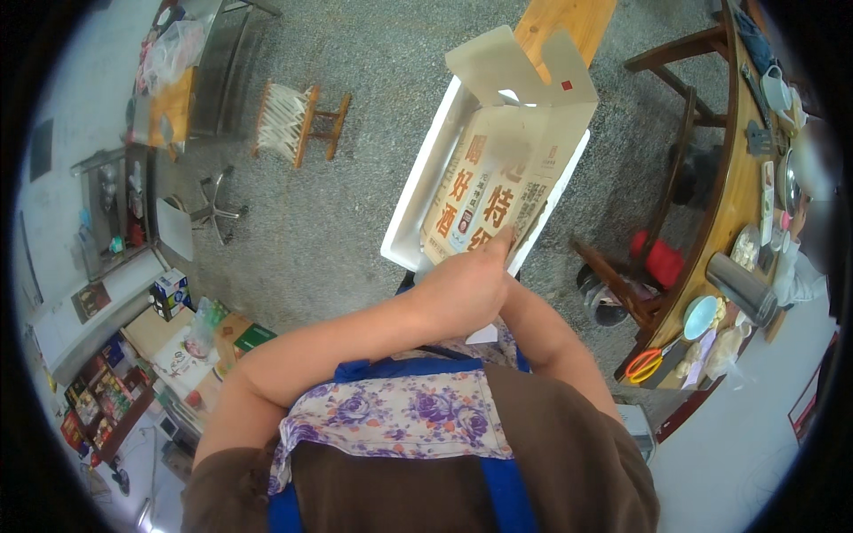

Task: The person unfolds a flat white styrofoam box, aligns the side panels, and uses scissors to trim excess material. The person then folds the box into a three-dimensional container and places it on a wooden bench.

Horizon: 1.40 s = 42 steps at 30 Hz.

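A printed cardboard piece (471,186) with folded, notched flaps lies in a long white box or tray (409,213) in front of me. My left hand (466,289) reaches across my body to its near right end. The fingers there look closed on the cardboard's near edge, though most are hidden. My right forearm (555,342) comes up from the right and meets the left hand; the right hand is hidden behind it, and its fingers do not show. I wear a floral apron (400,409) with blue straps.
A wooden bench (569,31) stands beyond the box. Along the right runs a wooden table (711,240) with orange-handled scissors (646,364), a metal canister (742,289) and a light-blue bowl (699,315). On the floor to the left are a folding stool (298,124) and a swivel-chair base (216,210).
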### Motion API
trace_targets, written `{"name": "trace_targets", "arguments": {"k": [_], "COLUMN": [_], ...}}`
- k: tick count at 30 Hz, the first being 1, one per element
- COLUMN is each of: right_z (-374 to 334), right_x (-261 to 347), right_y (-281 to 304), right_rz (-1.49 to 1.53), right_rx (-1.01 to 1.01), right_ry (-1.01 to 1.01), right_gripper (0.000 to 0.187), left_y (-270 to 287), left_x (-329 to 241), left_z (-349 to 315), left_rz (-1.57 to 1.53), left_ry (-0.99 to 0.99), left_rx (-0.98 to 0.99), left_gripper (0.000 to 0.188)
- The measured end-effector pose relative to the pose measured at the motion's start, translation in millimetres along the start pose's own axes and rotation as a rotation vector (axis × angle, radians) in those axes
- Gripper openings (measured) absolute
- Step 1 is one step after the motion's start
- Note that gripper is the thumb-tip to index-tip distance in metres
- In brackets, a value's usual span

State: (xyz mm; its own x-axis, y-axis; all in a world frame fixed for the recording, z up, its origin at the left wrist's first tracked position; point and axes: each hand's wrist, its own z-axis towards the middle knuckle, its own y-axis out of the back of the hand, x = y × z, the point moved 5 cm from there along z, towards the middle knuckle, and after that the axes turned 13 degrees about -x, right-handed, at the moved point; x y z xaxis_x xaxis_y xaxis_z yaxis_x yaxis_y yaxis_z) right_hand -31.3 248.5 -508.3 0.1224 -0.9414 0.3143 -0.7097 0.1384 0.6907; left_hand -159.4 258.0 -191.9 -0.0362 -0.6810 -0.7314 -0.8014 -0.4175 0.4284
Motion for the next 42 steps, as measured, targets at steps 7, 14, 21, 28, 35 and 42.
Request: {"name": "trace_targets", "arguments": {"k": [7,14,21,28,35,42], "right_z": [-23.5,-25.8,57.3,58.9,1.8,-58.0], "right_x": [-40.8,-178.1,-143.0,-147.9,-158.3,-152.1], "right_y": [39.6,268.2,448.2,455.3,402.8,324.0], "right_rz": [0.396,0.880,0.351,0.223,0.440,0.465], "right_rx": [0.015,-0.891,-0.675,-0.527,-0.736,-1.280], "right_ry": [-0.061,-0.301,0.357,0.309,0.248,0.095], "right_gripper": [0.038,0.022,0.073,0.027,0.015,0.011], "left_y": [50.9,58.2,67.0,70.2,79.9,76.3], "left_x": [18.1,23.9,22.0,53.3,76.7,55.1], "left_z": [-35.4,-49.6,-55.8,-77.2,-79.7,-53.1], "left_rz": [0.049,0.070,0.099,0.158,0.114,0.162], "left_ry": [0.055,0.065,-0.063,0.112,0.205,0.174], "left_rx": [-0.010,-0.040,-0.190,-0.209,-0.289,-0.241], "left_gripper": [0.067,0.070,0.050,0.044,0.040,0.041]}}
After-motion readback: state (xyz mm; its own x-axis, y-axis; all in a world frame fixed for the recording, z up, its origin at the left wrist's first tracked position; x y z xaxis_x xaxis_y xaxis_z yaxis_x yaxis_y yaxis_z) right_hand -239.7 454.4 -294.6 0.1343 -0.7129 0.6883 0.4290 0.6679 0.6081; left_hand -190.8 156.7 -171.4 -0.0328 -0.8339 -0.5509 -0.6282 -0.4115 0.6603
